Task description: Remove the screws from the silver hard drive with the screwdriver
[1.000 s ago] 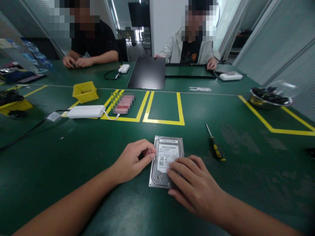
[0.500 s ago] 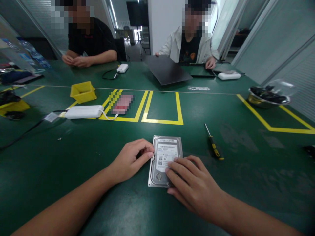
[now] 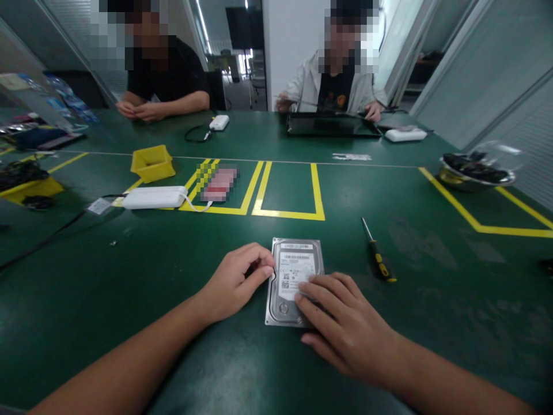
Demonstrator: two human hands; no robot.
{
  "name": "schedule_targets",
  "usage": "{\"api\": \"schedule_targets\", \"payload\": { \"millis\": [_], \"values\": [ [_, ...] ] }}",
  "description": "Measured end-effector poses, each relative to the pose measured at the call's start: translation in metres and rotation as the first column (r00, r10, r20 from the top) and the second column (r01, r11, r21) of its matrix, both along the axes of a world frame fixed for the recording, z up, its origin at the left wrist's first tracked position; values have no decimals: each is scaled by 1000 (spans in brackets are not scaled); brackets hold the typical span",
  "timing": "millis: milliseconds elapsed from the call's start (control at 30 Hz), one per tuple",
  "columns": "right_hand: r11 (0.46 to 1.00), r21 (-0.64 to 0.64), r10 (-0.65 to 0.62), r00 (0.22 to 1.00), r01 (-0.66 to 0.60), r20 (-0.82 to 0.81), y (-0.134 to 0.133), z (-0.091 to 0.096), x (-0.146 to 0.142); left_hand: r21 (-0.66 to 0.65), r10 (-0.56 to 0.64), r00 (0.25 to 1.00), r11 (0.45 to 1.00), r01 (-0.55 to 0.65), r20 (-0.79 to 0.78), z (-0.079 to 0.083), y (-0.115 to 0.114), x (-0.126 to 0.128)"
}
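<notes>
A silver hard drive (image 3: 276, 300) lies flat on the green table, its white label facing up. At the drive's left edge, by a small notch, my left hand (image 3: 237, 282) has thumb and index finger pinched together; whatever is between the tips is hidden. My right hand (image 3: 345, 323) is spread over the drive's right side, fingers lying on the label and the thumb apart near the lower edge. To the right of the drive is a screwdriver (image 3: 379, 259) with a black and yellow handle, touched by neither hand.
Yellow tape (image 3: 287, 215) marks areas on the table. Left are a yellow bin (image 3: 153, 164), a white power strip (image 3: 155, 197) and a pink phone-like object (image 3: 220, 184). A metal bowl (image 3: 470, 181) of dark parts stands right. Two people sit opposite, one handling a dark panel (image 3: 332, 125).
The person opposite has moved the large dark sheet, which now shows nearly edge-on. My view has shifted slightly. My hands stay on the drive in almost the same pose.
</notes>
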State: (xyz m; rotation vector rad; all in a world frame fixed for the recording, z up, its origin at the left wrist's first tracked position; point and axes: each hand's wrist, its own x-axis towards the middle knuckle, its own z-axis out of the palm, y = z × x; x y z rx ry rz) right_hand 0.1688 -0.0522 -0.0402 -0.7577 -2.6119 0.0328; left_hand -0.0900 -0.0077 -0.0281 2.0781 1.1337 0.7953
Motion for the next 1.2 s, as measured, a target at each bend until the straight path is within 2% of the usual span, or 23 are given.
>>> {"api": "schedule_targets", "payload": {
  "millis": [333, 800, 1200],
  "values": [
    [1000, 29, -12, 1000, 12, -8, -2, -3, 1, -30, 16, 999, 999, -15, 49, -3, -1, -1],
    [1000, 8, -9, 1000, 9, -29, 1, -1, 0, -30, 15, 999, 999, -14, 35, -1, -2, 0],
    [1000, -11, -13, 1000, 13, -15, 1, 0, 1, 54, -39, 999, 998, 38, 3, 2, 0, -1]
  ]
}}
